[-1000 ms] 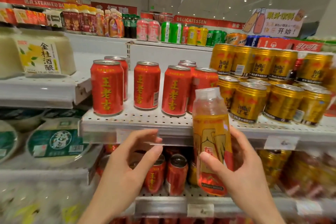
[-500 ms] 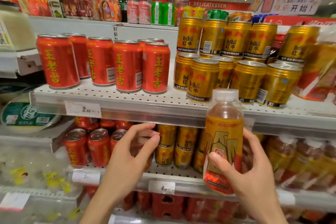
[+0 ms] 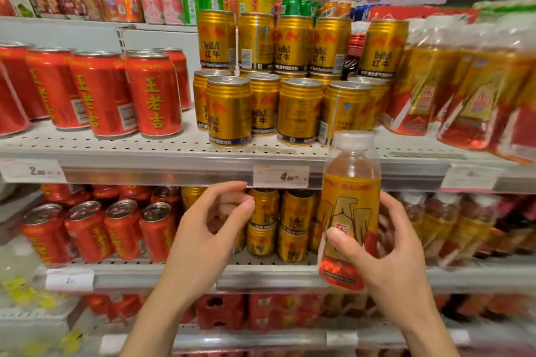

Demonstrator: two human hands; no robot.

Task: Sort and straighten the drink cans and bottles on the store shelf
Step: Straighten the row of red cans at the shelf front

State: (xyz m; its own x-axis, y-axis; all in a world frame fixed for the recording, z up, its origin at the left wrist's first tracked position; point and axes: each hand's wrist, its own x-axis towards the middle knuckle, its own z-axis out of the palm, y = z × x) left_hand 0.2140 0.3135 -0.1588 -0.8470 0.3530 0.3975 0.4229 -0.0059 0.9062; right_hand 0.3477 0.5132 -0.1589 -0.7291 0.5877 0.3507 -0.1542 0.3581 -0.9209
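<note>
My right hand (image 3: 385,252) grips an upright plastic bottle (image 3: 349,206) with a white cap and a gold and red label, held in front of the shelf edge. My left hand (image 3: 208,229) hovers to its left with loosely curled fingers and holds nothing. On the perforated shelf (image 3: 185,145) above stand red cans (image 3: 153,93) at the left and gold cans (image 3: 229,110) stacked two high in the middle. Bottles with the same gold and red label (image 3: 475,95) fill the right of that shelf, blurred.
The lower shelf (image 3: 261,272) holds more red cans (image 3: 121,229), gold cans (image 3: 264,220) and bottles (image 3: 441,226). Price tags (image 3: 281,177) sit on the shelf rail. A top shelf carries mixed cans and cartons (image 3: 162,3). Red packs (image 3: 220,310) lie at the bottom.
The view has swung to the right along the shelves, so the cans have slid left in the frame. The bottle stays upright in my right hand, and my left hand's fingers have curled in slightly.
</note>
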